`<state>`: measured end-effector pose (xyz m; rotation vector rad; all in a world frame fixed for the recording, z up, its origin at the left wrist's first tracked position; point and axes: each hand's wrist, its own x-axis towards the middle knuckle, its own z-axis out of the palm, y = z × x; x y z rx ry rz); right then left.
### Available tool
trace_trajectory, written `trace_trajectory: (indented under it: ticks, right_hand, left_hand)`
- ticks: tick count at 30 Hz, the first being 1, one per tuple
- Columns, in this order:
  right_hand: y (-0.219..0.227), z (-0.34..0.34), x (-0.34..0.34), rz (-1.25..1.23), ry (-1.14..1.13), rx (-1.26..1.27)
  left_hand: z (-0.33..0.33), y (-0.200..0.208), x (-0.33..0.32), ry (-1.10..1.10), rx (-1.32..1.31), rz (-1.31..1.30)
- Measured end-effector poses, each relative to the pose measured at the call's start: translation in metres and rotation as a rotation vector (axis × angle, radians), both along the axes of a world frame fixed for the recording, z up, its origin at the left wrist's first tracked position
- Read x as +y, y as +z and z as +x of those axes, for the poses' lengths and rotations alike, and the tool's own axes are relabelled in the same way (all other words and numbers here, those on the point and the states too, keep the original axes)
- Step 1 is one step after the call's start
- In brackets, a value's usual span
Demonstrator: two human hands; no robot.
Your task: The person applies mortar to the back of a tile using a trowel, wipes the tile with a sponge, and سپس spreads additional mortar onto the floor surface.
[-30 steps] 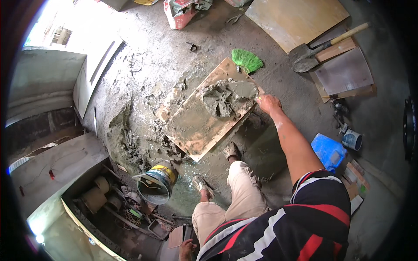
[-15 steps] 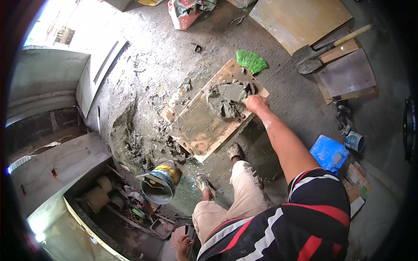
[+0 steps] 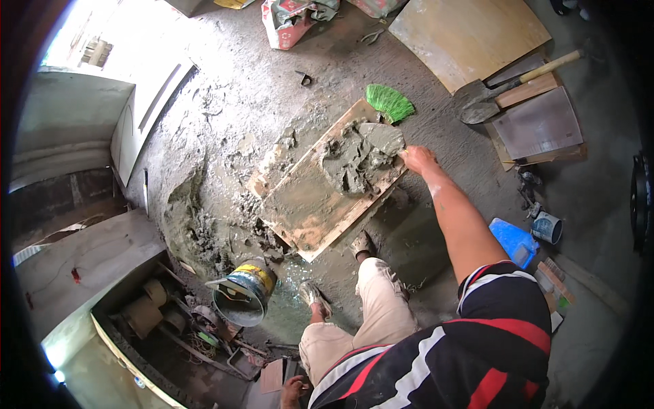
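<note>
Mortar [image 3: 346, 167] sits heaped on the far right part of the board [image 3: 310, 242], just left of the nearer right hand [image 3: 418, 160], which grips a trowel [image 3: 383, 138] pointing up-left over it, while the left hand [image 3: 294, 391], its grip unclear, is well nearer the body than the board.

One trowel [image 3: 383, 138], one shovel [image 3: 475, 102], one green broom [image 3: 390, 102], one blue jug [image 3: 512, 242], two feet [image 3: 362, 244], perhaps two reddish sacks [image 3: 289, 26]

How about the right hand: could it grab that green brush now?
Probably yes: the green brush lies near the right hand, with nothing tall between, though that hand holds a trowel.
</note>
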<state>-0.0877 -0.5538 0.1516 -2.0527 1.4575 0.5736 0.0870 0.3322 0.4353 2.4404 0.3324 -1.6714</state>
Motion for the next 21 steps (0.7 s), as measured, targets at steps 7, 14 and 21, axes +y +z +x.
trace_trajectory:
  ticks: [7, 14, 21]
  right_hand:
    - [0.007, 0.013, 0.077, 0.783, -0.882, -0.398]
    - [-0.001, 0.014, 0.058, 0.637, -1.088, -0.602]
    - [-0.036, 0.022, 0.122, 0.693, -0.950, -0.533]
  left_hand:
    - [0.029, 0.021, -0.086, 0.335, 0.007, 0.100]
    - [0.029, 0.014, -0.105, 0.279, 0.019, 0.047]
    - [0.025, 0.024, -0.103, 0.329, -0.008, 0.023]
